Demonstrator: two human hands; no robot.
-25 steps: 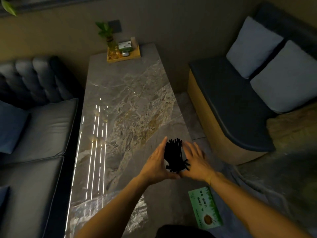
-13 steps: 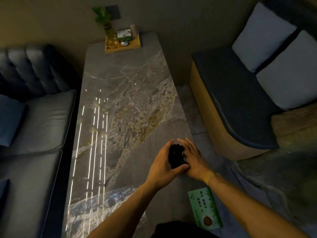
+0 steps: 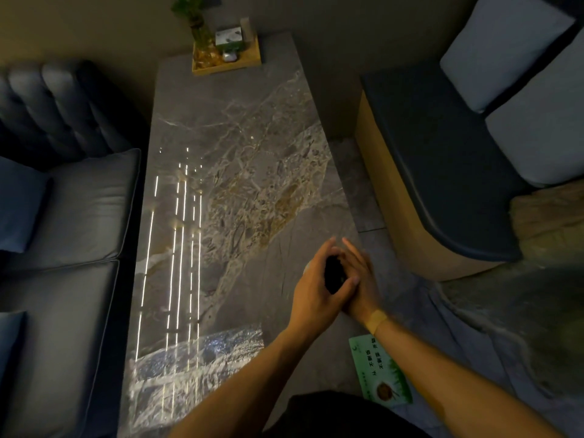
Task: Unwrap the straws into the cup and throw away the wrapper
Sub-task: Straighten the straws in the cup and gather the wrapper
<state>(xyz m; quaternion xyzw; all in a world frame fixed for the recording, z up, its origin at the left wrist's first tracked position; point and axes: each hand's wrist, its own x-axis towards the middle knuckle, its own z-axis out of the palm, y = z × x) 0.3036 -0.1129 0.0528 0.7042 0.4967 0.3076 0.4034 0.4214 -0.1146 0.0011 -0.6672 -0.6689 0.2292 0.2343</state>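
A bundle of black straws [image 3: 334, 275] is pressed between my two hands near the right edge of the marble table [image 3: 240, 159]. My left hand [image 3: 313, 292] wraps around the bundle from the left, thumb across its front. My right hand [image 3: 363, 279] lies flat against it from the right, fingers extended, with a tan plaster on the wrist. Only a small dark patch of the straws shows between the palms. Whether a cup stands under the hands I cannot tell; a pale sliver shows at the left hand's edge. No wrapper is visible.
A wooden tray [image 3: 227, 63] with a plant in a glass vase and a small box stands at the table's far end. A green printed packet [image 3: 380, 371] lies by my right forearm. A grey sofa [image 3: 69, 216] is left, a cushioned bench [image 3: 442, 172] right.
The straws fanned out loosely between open palms a second ago. Both hands have closed in and squeezed them into a tight bundle, now mostly hidden. The view has tilted slightly.
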